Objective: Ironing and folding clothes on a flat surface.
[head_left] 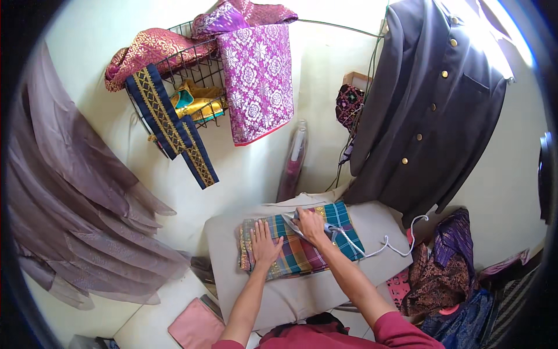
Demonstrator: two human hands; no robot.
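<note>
1. Padded, beige-covered counter [226, 250] close to a pale wall [250, 171].
2. Nearest, at the lower edge: maroon sleeves [401, 331]; low at the left, beside the counter, a folded pink cloth [195, 326].
3. On the counter: a folded plaid cloth [296, 253] in teal, maroon and yellow, gold-patterned at its left end, lying flat.
4. Left grip [267, 250]: laid palm down on the left part of the plaid cloth, fingers outstretched, thumb apart.
5. Right grip [311, 225]: wrapped around the handle of an iron [293, 223], over the right half of the plaid cloth, nose pointing left; impossible to tell how firmly pressed.
6. From the iron's heel: a white cord [375, 252], trailing in bends over the counter's right side.
7. Right of the counter and lower: a heap of patterned garments [436, 282] in brown, purple and blue.
8. Farther, hanging at the right: a dark jacket [418, 110] with gold-coloured buttons; at the left, a sheer mauve drape [87, 215].
9. Farthest, by the wall: a clear-wrapped roll [293, 157], slightly tilted; higher and to its left, a wire basket [203, 75] with a magenta floral cloth [258, 84] and a navy-and-gold band [157, 104] draped down.
</note>
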